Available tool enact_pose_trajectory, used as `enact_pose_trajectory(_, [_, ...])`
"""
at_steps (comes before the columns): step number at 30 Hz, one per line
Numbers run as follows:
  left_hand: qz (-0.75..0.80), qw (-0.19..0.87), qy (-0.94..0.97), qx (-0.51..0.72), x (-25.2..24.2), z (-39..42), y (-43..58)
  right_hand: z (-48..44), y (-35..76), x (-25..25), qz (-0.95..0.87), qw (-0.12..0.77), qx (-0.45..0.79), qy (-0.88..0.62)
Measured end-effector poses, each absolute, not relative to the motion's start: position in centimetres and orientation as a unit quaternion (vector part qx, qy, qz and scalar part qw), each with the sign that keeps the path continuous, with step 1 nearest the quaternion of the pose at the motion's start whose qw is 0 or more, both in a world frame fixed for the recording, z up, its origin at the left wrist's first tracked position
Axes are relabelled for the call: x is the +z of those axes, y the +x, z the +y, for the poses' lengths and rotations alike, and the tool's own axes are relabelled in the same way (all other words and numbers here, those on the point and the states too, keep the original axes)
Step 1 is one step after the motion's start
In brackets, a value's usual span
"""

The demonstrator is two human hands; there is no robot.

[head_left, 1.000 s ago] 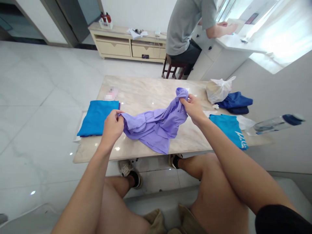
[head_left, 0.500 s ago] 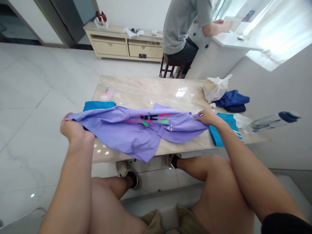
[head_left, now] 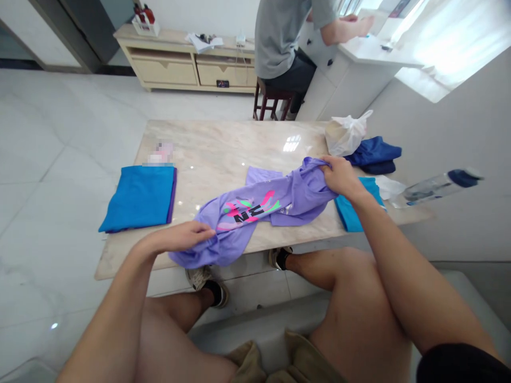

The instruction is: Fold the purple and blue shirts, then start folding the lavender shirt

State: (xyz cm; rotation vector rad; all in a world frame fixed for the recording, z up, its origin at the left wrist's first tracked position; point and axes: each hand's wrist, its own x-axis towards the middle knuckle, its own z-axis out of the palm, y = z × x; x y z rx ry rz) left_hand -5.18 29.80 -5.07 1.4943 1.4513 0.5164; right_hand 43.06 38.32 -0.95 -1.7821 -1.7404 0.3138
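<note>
A purple T-shirt (head_left: 263, 202) with a pink, green and black print lies bunched and slanted across the table, its left end drooping at the near edge. My right hand (head_left: 339, 175) is closed on the shirt's upper right end and lifts it a little. Over the crumpled left part rests my left hand (head_left: 187, 235), fingers stretched out toward the print; their undersides are partly hidden. To the left lies a folded blue cloth (head_left: 139, 197) on top of a purple one. Another blue folded cloth (head_left: 351, 210) sits under my right wrist.
On the marble-patterned table (head_left: 215, 143) stand a white plastic bag (head_left: 345, 135), dark blue cloth (head_left: 375, 154) and a clear water bottle (head_left: 439, 187), all at the right. A person in a grey shirt (head_left: 279, 40) sits on a stool (head_left: 273, 98) beyond the table.
My left hand has moved right and inward from the shirt's far left end. The stretched shirt has slackened and bunched, uncovering the blue stack. My right hand still grips its end.
</note>
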Motion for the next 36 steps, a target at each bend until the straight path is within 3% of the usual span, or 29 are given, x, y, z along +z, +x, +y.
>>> enact_pose_trajectory(3, [0.486, 0.588, 0.643, 0.065, -3.9, 29.2, -1.5, 37.8, 41.4, 0.3, -0.674, 0.337, 0.143, -0.642])
enact_pose_trajectory(8, [0.537, 0.422, 0.675, 0.28, -2.4, 31.6, 3.2, 35.8, 37.4, 2.4, -0.724, 0.335, 0.271, -0.539])
enact_pose_trajectory(11, [0.48, 0.404, 0.686, 0.369, -1.7, 32.7, 6.2, 34.5, 35.0, 3.2, -0.744, 0.305, 0.348, -0.482])
enact_pose_trajectory(14, [0.406, 0.417, 0.724, 0.371, -1.0, 33.0, 8.8, 33.7, 33.6, 3.5, -0.757, 0.29, 0.381, -0.445])
enact_pose_trajectory(18, [0.425, 0.439, 0.72, 0.329, -0.5, 33.1, 10.1, 33.7, 34.0, 3.5, -0.734, 0.332, 0.351, -0.478])
enact_pose_trajectory(25, [0.506, 0.381, 0.582, 0.51, -0.5, 33.6, 7.8, 35.2, 37.4, 1.4, -0.746, 0.27, 0.236, -0.56])
enact_pose_trajectory(29, [0.494, 0.414, 0.485, 0.591, -1.0, 33.7, 6.2, 35.6, 37.1, 0.3, -0.74, 0.281, 0.224, -0.568])
enact_pose_trajectory(32, [0.468, 0.468, 0.452, 0.598, -0.7, 33.4, 5.5, 35.4, 35.7, -0.3, -0.737, 0.274, 0.297, -0.542])
enact_pose_trajectory(36, [0.439, 0.555, 0.436, 0.556, 0.2, 32.5, 5.0, 35.2, 33.5, -1.0, -0.715, 0.22, 0.485, -0.453])
